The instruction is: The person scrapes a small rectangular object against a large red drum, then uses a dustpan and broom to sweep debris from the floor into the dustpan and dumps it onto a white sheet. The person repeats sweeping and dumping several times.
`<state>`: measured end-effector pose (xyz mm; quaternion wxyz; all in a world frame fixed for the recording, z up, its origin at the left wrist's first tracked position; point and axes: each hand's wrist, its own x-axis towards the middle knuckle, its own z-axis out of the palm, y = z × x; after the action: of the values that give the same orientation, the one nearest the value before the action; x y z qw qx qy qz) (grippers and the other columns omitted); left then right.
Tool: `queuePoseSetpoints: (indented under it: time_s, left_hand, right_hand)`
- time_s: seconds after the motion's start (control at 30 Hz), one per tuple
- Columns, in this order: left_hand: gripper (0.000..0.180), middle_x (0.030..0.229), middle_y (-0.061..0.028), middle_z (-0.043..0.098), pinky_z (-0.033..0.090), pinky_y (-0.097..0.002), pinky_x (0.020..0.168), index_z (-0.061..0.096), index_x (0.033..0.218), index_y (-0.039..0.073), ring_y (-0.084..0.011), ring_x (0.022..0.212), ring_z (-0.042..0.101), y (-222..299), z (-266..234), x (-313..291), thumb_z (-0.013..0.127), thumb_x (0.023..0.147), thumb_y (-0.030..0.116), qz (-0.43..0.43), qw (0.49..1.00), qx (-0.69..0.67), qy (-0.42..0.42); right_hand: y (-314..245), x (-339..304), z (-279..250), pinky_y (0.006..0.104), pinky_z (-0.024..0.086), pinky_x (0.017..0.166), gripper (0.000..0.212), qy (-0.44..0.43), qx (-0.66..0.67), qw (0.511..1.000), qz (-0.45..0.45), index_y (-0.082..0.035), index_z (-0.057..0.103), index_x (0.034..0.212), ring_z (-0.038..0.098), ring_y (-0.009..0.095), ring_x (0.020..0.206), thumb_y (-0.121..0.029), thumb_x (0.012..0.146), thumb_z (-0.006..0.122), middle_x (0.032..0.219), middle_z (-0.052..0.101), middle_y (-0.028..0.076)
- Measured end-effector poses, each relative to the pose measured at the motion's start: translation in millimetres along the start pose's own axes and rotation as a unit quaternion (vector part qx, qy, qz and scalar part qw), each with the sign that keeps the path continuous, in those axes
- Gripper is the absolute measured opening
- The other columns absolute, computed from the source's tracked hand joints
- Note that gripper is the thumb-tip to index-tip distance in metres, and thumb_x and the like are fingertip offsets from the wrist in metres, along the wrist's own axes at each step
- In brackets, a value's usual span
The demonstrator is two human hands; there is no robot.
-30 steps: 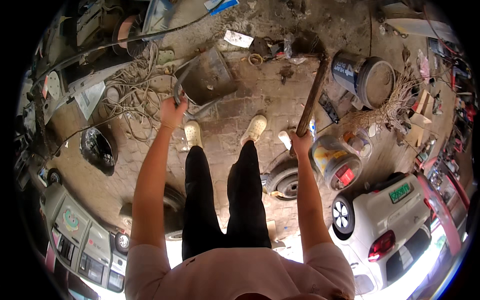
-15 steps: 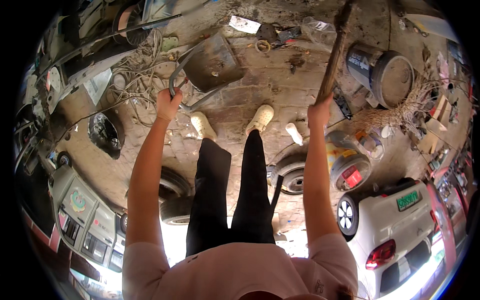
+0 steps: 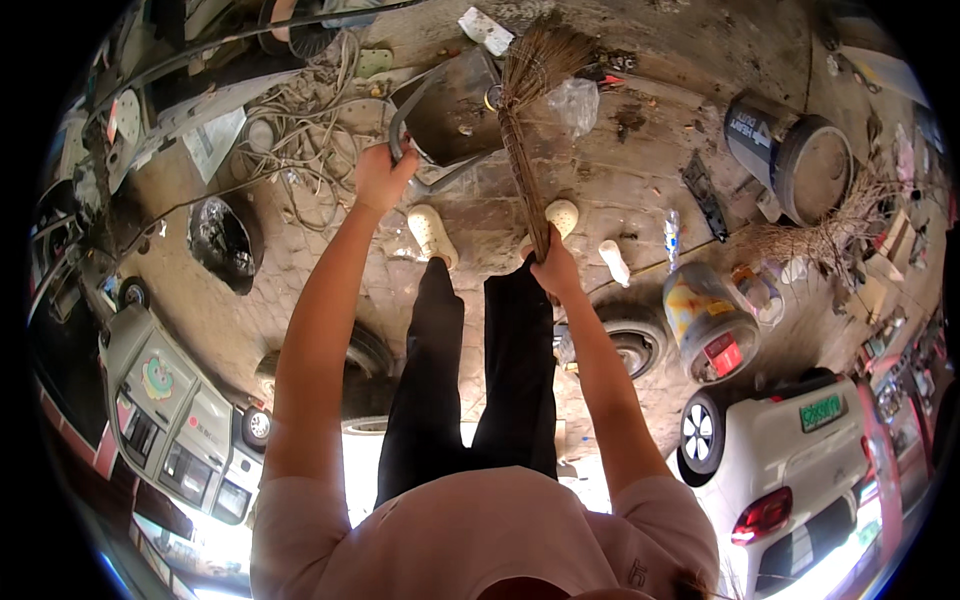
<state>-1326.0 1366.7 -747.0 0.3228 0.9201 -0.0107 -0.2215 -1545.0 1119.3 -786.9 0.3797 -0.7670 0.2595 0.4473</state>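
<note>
Near the top centre of the frame, the right hand [image 3: 556,270] is wrapped tight around the bound handle of a straw broom [image 3: 525,130], whose fanned brown bristles reach up to the mouth of a dark metal dustpan [image 3: 455,110]. Upper left of that, the left hand [image 3: 380,178] grips the dustpan's looped metal handle, fingers curled fully round it, so both hands are closed on their tools and neither is free.

The broom looks light and fairly stiff along its tied shaft, while the bristle end is soft and springy and would likely splay under pressure; the bound section just above the hand seems the sound place to hold it, since the loose tips give no purchase. The dustpan appears to be thin sheet metal (rigid, probably light), best held by that loop, as its edges may be sharp and a grip on the tray wall would tip it.

Below the hands, 2 pale shoes [image 3: 432,232] stand on the dusty paved floor [image 3: 640,200], touching nothing else. A clear plastic bag [image 3: 575,102] lies just beside the bristles at the top. A tangle of cable [image 3: 300,150] sits in the upper left, well apart from a yellow drum [image 3: 705,320] at centre right.
</note>
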Motion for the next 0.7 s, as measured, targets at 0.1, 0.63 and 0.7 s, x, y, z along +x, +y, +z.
queuePoseSetpoints:
  time_s: [0.1, 0.63, 0.7]
  left_hand:
    - [0.025, 0.052, -0.0100, 0.051, 0.038, -0.0336, 0.050, 0.059, 0.069, 0.000, -0.0213, 0.049, 0.050, 2, -7, 1, 0.057, 0.075, 0.024, -0.005, 1.000, 0.009, -0.006]
    - [0.023, 0.044, -0.0010, 0.038, 0.028, -0.0270, 0.041, 0.045, 0.054, 0.002, -0.0087, 0.041, 0.036, 39, -9, -5, 0.057, 0.071, 0.012, -0.038, 0.992, -0.098, -0.070]
    - [0.021, 0.042, -0.0013, 0.038, 0.028, -0.0254, 0.039, 0.045, 0.052, 0.003, -0.0076, 0.039, 0.037, 35, -13, -3, 0.058, 0.068, 0.009, -0.029, 0.990, -0.114, -0.079]
  right_hand:
    - [15, -32, 17, 0.0469, 0.046, 0.072, 0.079, 0.017, 0.054, 0.998, -0.040, -0.010, 0.023, 0.133, 0.057, 0.042, 0.084, -0.021, 0.067, 0.065, 0.088, 0.060, 0.024]
    - [24, 276, 48, 0.0402, 0.040, 0.094, 0.092, 0.164, 0.037, 0.984, 0.053, -0.001, 0.028, 0.133, 0.043, 0.034, 0.116, -0.047, 0.066, 0.070, 0.127, 0.042, 0.022]
    - [0, 308, 52, 0.0406, 0.038, 0.095, 0.095, 0.176, 0.056, 0.978, 0.093, -0.001, 0.023, 0.134, 0.038, 0.034, 0.120, -0.048, 0.066, 0.070, 0.130, 0.037, 0.022]
